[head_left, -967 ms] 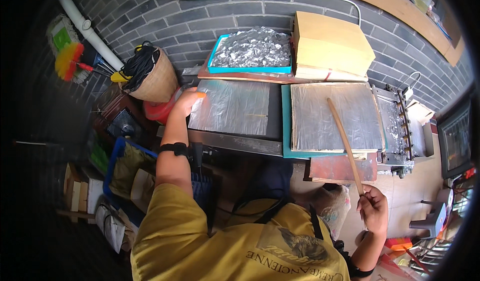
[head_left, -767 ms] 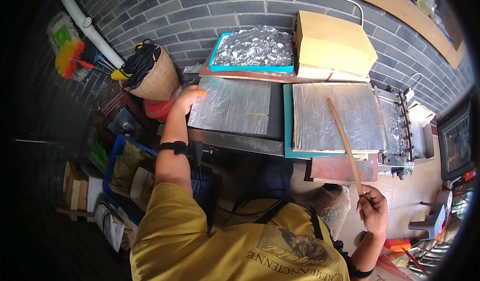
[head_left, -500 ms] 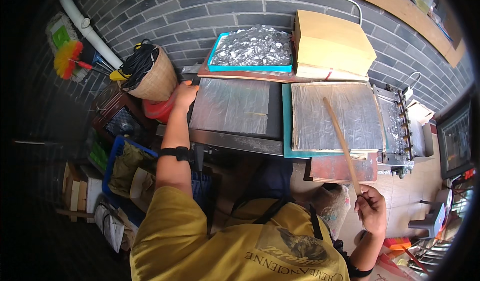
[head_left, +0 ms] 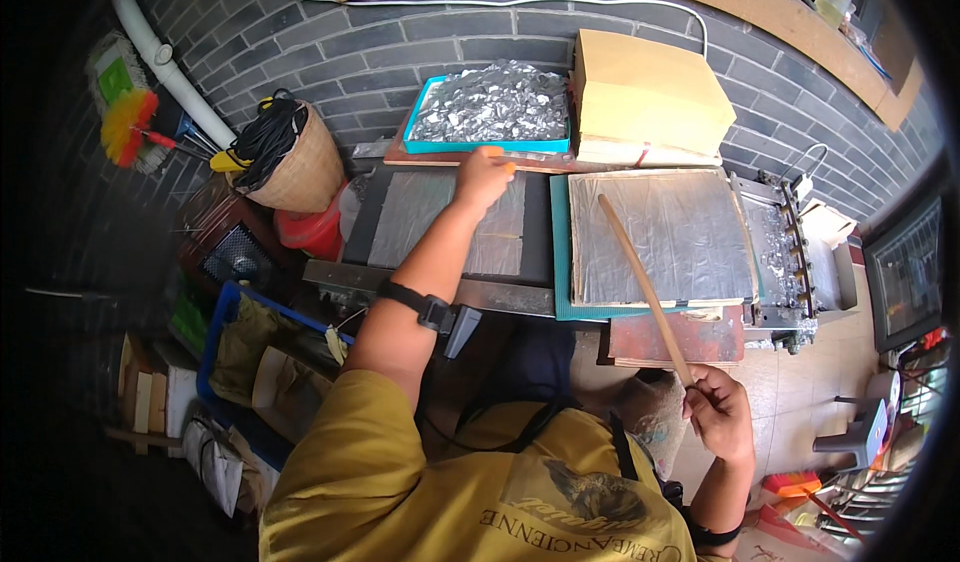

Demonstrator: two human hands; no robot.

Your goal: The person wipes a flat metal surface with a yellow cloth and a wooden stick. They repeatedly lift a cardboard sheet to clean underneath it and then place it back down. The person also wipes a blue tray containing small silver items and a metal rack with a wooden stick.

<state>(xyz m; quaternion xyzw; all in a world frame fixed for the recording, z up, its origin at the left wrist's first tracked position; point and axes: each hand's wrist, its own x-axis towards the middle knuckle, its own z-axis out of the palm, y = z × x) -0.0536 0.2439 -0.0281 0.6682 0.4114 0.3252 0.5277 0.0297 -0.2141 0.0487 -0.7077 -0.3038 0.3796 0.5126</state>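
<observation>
My left hand (head_left: 482,180), orange covers on its fingertips, is over the far part of a thin silvery foil sheet (head_left: 410,224). Its thumb and forefinger tips show slightly apart, and nothing is visible between them. The sheet lies flat on a black board (head_left: 538,227). At the right, my right hand (head_left: 720,414) grips the lower end of a long, thin wooden stick (head_left: 645,284). The stick's far end slants over a stack of foil-topped sheets (head_left: 690,232), which rests on a teal mat (head_left: 562,252).
Behind the board, a blue tray (head_left: 485,147) heaped with silvery scraps and a tall stack of yellow paper (head_left: 650,87) stand against the brick wall. A metal device (head_left: 780,252) is at the right. A basket of black cable (head_left: 305,167) and a red bucket (head_left: 308,230) stand left.
My left hand has moved right, from the board's left edge to over the foil sheet. The right hand still holds the stick. The whole view has shifted slightly.
</observation>
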